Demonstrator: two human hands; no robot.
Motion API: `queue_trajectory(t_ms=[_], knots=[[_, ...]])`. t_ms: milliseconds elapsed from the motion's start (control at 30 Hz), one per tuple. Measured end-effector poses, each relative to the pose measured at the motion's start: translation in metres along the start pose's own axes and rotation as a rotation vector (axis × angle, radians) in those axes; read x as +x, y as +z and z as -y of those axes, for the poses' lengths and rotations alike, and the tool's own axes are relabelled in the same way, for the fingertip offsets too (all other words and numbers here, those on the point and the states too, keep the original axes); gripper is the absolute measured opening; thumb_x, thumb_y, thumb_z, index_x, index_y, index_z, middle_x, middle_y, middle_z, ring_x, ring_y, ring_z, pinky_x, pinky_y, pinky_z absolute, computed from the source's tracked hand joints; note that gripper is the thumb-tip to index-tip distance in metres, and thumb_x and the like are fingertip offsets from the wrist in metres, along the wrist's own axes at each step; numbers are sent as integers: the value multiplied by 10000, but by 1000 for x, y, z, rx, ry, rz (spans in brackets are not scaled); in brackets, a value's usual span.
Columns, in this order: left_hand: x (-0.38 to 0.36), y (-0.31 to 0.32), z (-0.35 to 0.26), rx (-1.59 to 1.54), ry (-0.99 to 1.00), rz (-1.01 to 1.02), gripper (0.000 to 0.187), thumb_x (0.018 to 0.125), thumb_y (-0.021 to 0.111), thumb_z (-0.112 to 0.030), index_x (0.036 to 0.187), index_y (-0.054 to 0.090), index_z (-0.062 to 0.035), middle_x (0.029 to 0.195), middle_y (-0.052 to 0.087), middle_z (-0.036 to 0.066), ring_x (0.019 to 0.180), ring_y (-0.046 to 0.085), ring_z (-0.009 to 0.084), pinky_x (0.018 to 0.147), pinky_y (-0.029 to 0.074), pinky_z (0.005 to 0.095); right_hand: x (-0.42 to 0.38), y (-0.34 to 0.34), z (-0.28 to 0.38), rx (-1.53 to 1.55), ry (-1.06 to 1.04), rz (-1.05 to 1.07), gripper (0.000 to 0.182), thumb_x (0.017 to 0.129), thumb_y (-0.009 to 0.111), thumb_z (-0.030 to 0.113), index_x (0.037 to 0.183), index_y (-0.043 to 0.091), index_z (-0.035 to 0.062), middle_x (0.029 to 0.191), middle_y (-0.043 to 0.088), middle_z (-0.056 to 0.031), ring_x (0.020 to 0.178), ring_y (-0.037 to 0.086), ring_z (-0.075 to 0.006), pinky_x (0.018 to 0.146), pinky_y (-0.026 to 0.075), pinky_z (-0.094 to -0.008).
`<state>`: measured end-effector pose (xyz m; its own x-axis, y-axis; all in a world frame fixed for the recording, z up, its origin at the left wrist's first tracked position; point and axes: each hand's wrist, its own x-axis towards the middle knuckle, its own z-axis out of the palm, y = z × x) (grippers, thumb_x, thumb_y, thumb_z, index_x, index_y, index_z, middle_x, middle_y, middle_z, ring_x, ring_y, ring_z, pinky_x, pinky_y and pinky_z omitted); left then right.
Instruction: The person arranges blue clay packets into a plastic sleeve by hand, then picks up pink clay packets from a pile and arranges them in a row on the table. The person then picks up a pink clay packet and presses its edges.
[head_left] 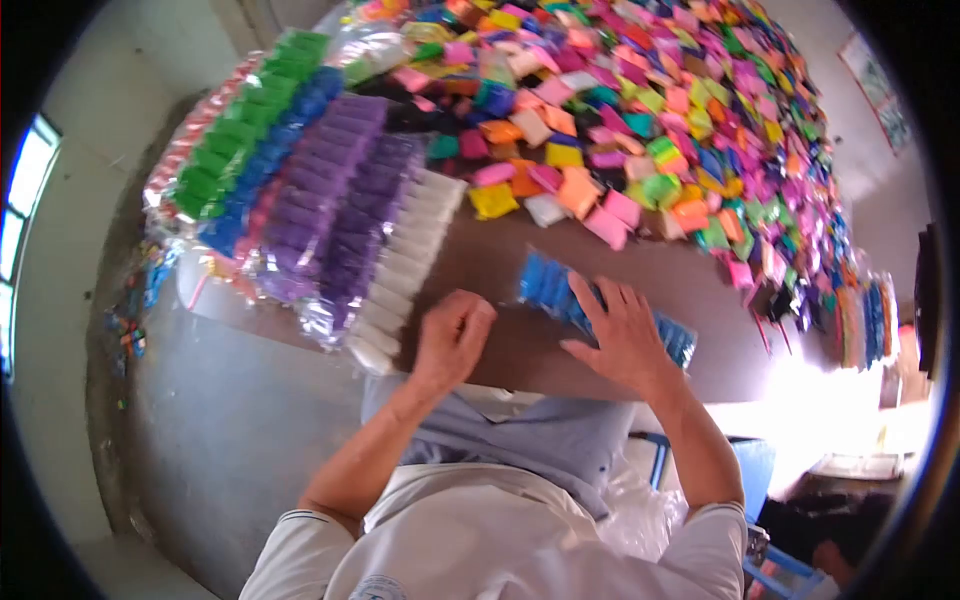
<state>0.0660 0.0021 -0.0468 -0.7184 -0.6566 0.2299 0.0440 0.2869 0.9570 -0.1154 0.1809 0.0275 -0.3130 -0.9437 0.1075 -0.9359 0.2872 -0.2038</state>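
A clear-wrapped strip of blue packets (545, 285) lies slantwise on the brown table in front of me. My right hand (620, 335) rests on top of it, fingers spread, hiding its middle. Left of the strip and apart from it, my left hand (455, 335) hovers at or on the tabletop with its fingers curled closed. Whatever those fingers may hold is hidden. Close beside that hand runs a long strip of white packets (410, 245). Next to it lie strips of dark purple (365, 220) and lighter purple packets (325, 190).
Farther left are blue (270, 150) and green strips (250, 130). A large heap of loose, many-coloured packets (640, 120) covers the far side of the table (480, 250). More wrapped strips (868, 320) stand at the right edge. A blue stool (752, 470) is below right.
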Motion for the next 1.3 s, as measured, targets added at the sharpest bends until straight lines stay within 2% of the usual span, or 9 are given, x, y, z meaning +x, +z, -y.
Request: queue_trajectory(t_ms=[400, 467, 567, 833, 900, 933, 1167, 1233, 1300], knots=[[-1, 0, -2, 166, 131, 20, 113, 925, 647, -101, 870, 653, -2, 842, 637, 121, 775, 598, 296, 641, 479, 368, 5, -15, -11, -86, -17, 182, 776, 801, 731, 252, 1499, 415, 128, 1263, 543, -217, 1195, 505, -406, 1062, 406, -492], [-2, 1, -3, 195, 165, 19, 96, 909, 654, -94, 857, 652, -12, 841, 640, 117, 771, 598, 304, 661, 477, 384, 14, -26, -5, 141, 246, 246, 755, 836, 707, 255, 1509, 396, 108, 1188, 595, -215, 1162, 558, -405, 1023, 442, -474], [-2, 4, 0, 295, 267, 37, 59, 872, 666, -79, 839, 648, -33, 839, 644, 108, 769, 600, 318, 701, 471, 411, 40, -29, 9, 545, 144, -120, 737, 878, 659, 276, 1523, 367, 70, 1267, 594, -241, 1188, 586, -386, 1027, 445, -444], [-4, 7, -1, 406, 396, 36, 102, 838, 675, -109, 770, 609, -70, 790, 617, 123, 780, 607, 328, 729, 465, 456, 165, -59, 107, 1255, 300, -92, 534, 864, 673, 178, 1347, 499, 27, 1110, 612, -74, 962, 592, -161, 848, 500, -326], [-7, 13, 2, 337, 353, -57, 122, 845, 672, -121, 758, 605, -68, 784, 618, 127, 784, 612, 333, 756, 467, 462, 205, -29, 104, 1263, 331, -132, 519, 849, 686, 206, 1294, 516, 0, 1125, 620, -112, 996, 599, -196, 885, 494, -347], [-11, 13, 7, 248, 93, 142, 149, 855, 664, -132, 743, 599, -58, 766, 616, 129, 773, 616, 337, 776, 469, 467, 215, -23, 116, 1227, 400, -136, 570, 842, 693, 221, 1328, 505, -10, 1159, 627, -145, 1038, 605, -227, 930, 483, -363], [-5, 8, 6, 304, 305, 37, 122, 837, 652, -85, 735, 595, -49, 743, 618, 105, 741, 614, 334, 748, 465, 480, 223, 34, 133, 1007, 252, -187, 773, 866, 718, 306, 1499, 381, 18, 1319, 565, -145, 1167, 571, -230, 906, 511, -333], [-2, 9, 8, 252, 295, 60, 118, 834, 655, -85, 739, 599, -44, 754, 622, 122, 769, 623, 341, 758, 471, 477, 215, 55, 124, 920, 178, -427, 805, 832, 741, 371, 1443, 425, -47, 1326, 570, -280, 1257, 546, -364, 1066, 411, -412], [-3, 13, 21, 194, 288, 103, 115, 831, 657, -86, 742, 603, -38, 765, 626, 139, 798, 631, 348, 767, 476, 474, 202, 59, 129, 942, 228, -365, 805, 839, 738, 386, 1438, 427, -53, 1324, 569, -283, 1247, 550, -377, 1056, 421, -419]])
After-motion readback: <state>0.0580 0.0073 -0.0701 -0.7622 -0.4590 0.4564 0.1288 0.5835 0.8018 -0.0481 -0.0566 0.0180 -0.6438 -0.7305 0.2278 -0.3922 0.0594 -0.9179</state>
